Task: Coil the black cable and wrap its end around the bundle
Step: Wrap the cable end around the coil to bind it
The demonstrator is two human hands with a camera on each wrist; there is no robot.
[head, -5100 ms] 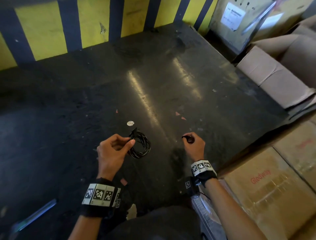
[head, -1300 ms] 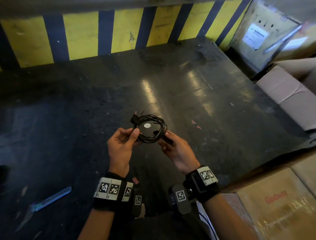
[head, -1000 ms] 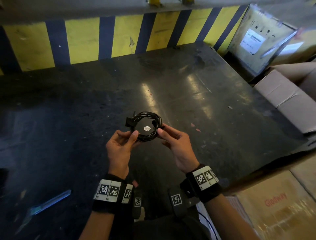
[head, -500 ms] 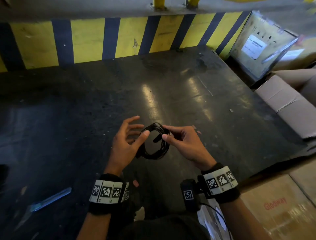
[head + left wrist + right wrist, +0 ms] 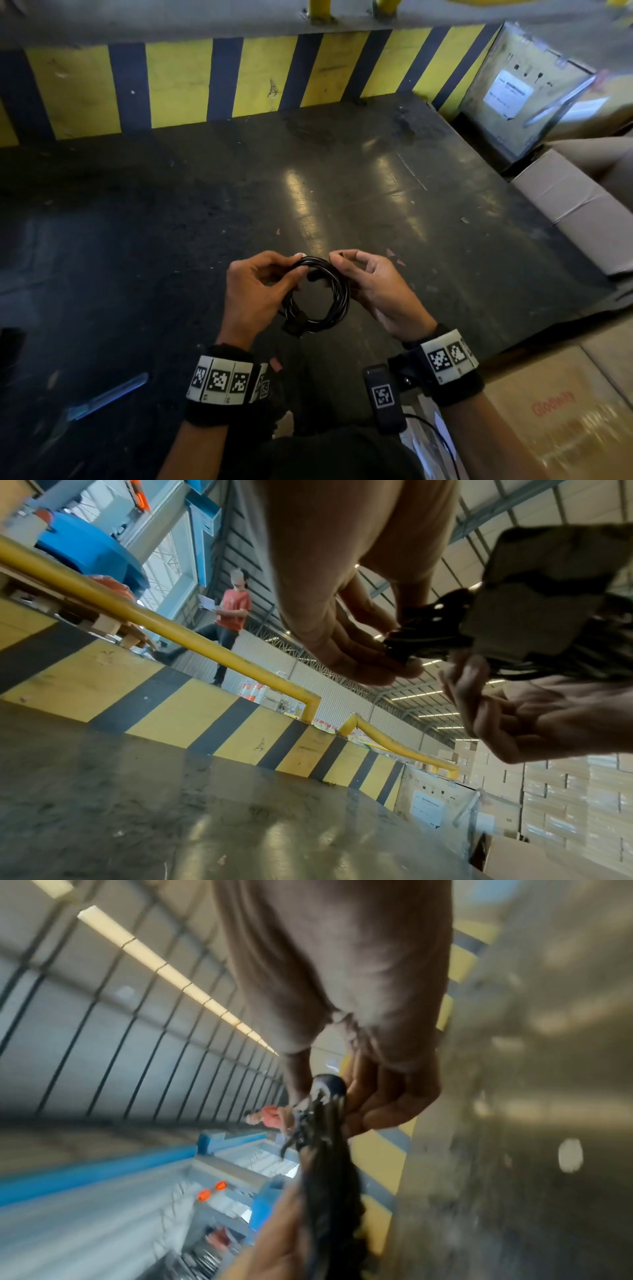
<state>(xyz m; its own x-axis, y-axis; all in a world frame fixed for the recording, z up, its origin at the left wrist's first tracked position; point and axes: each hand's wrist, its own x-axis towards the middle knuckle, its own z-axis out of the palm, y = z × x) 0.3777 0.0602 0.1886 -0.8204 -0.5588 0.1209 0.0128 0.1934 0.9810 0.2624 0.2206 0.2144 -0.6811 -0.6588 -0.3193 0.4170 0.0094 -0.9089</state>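
Already the cable (image 5: 320, 294) is coiled into a ring, held above the dark floor (image 5: 171, 222) between both hands. The left hand (image 5: 255, 291) is pinched on its left side, the right hand (image 5: 371, 291) on the loose end at the top; wrapping is judged unfinished. Closed boxes (image 5: 575, 205) are seen at right.

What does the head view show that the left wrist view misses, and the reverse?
Head view only: the black cable as a whole round coil held between both hands above the dark shiny floor, both marker-printed wristbands, a blue pen-like object lying on the floor, and a brown cardboard box with red lettering.

Left wrist view only: the yellow metal railing, a person in a red shirt and stacked cartons.

Both: the left hand and right hand pinching the coil, and the yellow-and-black striped barrier.
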